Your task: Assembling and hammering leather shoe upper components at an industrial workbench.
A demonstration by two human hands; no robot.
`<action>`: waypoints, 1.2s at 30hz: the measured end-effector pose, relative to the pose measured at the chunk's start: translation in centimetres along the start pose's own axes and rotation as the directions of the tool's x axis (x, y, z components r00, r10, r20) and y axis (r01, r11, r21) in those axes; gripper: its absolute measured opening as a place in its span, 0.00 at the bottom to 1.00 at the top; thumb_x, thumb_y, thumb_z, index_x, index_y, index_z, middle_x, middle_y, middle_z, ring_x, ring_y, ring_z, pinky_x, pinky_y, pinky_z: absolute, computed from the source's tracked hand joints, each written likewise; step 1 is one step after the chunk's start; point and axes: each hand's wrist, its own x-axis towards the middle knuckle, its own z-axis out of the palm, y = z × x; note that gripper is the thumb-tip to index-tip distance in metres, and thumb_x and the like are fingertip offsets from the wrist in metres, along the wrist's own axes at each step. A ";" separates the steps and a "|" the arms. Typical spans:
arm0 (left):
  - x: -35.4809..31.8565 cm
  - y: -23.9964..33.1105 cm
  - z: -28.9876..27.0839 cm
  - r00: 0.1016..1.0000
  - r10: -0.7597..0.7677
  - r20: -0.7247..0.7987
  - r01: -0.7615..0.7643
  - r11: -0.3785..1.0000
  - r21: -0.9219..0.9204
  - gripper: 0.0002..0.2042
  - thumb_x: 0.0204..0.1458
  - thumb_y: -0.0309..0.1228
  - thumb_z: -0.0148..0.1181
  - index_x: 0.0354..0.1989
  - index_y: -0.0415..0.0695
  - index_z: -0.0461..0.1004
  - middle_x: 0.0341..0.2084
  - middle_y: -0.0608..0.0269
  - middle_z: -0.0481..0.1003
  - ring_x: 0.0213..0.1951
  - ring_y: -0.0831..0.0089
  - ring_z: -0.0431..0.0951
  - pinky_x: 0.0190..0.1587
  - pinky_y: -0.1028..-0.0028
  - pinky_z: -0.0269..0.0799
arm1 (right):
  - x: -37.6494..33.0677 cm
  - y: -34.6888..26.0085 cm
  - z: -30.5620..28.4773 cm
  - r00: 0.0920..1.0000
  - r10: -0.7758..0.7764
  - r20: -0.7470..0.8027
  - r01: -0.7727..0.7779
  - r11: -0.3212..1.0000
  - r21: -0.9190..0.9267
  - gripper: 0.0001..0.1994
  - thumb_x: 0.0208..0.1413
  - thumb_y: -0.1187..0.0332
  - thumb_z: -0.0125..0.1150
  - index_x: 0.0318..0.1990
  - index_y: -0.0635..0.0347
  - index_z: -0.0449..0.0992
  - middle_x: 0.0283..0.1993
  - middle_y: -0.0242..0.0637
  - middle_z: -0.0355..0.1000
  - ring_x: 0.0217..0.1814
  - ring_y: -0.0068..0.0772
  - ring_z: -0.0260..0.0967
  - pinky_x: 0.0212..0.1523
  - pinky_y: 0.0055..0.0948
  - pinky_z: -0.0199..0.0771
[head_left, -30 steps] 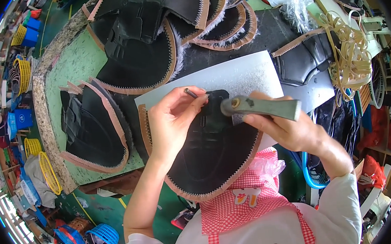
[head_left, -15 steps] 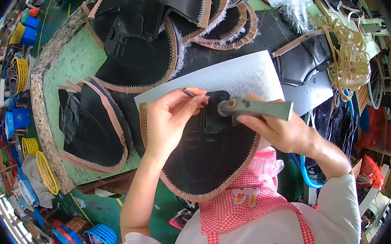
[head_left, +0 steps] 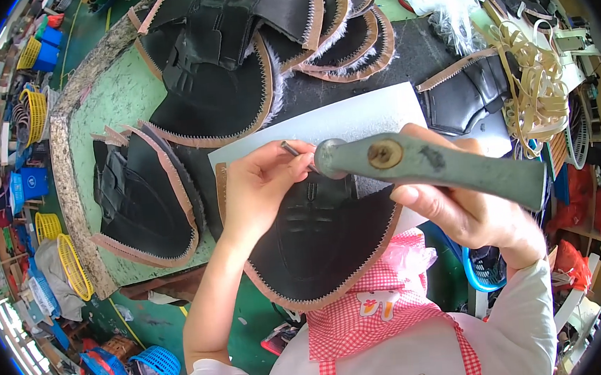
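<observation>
My left hand (head_left: 261, 187) pinches a thin metal punch (head_left: 296, 152) upright against a black leather piece with a zigzag tan edge (head_left: 320, 250). The piece lies on a white board (head_left: 352, 119) and hangs over the table's near edge. My right hand (head_left: 470, 205) grips a grey-green hammer (head_left: 431, 165) by its handle. The hammer is raised close to the camera, its head just right of the punch's top.
Stacks of similar black leather pieces lie to the left (head_left: 141, 201) and at the back (head_left: 232, 58) on the green table (head_left: 104, 105). A bundle of tan straps (head_left: 538, 88) sits at the right. Coloured baskets (head_left: 51, 238) stand on the floor at the left.
The hammer has risen toward the camera and now looks much larger. My left hand still holds the punch at the same spot on the leather piece.
</observation>
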 end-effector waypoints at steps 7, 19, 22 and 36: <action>-1.0 -2.3 2.2 0.849 0.528 0.023 -0.427 0.659 0.620 0.10 0.47 0.21 0.65 0.38 0.43 0.81 0.33 0.60 0.81 0.33 0.62 0.82 0.37 0.73 0.78 | 0.1 -1.4 0.8 0.998 -0.027 0.058 0.033 0.994 -0.100 0.13 0.59 0.63 0.60 0.42 0.64 0.72 0.27 0.41 0.71 0.23 0.41 0.70 0.25 0.35 0.70; -0.2 1.1 0.5 0.789 0.546 0.282 -0.437 0.176 0.882 0.21 0.39 0.37 0.74 0.34 0.40 0.68 0.29 0.58 0.69 0.39 0.57 0.69 0.44 0.58 0.65 | 6.9 2.9 0.2 0.937 -0.236 -0.258 0.094 0.881 -0.464 0.18 0.48 0.63 0.72 0.35 0.62 0.68 0.25 0.43 0.71 0.27 0.50 0.72 0.29 0.39 0.71; -2.7 1.6 -0.2 0.962 0.206 0.178 -0.271 0.785 0.557 0.20 0.41 0.28 0.75 0.33 0.42 0.65 0.26 0.67 0.63 0.30 0.74 0.64 0.39 0.73 0.65 | 10.5 5.2 0.0 0.871 -0.438 -0.222 0.206 0.737 -0.644 0.19 0.44 0.63 0.71 0.36 0.61 0.67 0.30 0.41 0.73 0.40 0.47 0.73 0.45 0.40 0.68; 0.2 3.8 -4.9 0.955 0.053 -0.292 -0.198 0.846 -0.495 0.14 0.57 0.34 0.64 0.41 0.41 0.67 0.49 0.48 0.75 0.44 0.69 0.79 0.43 0.72 0.78 | 8.0 0.1 5.1 0.892 -0.437 -0.118 0.298 0.763 -0.574 0.09 0.47 0.73 0.61 0.33 0.59 0.66 0.24 0.40 0.68 0.26 0.45 0.73 0.26 0.41 0.74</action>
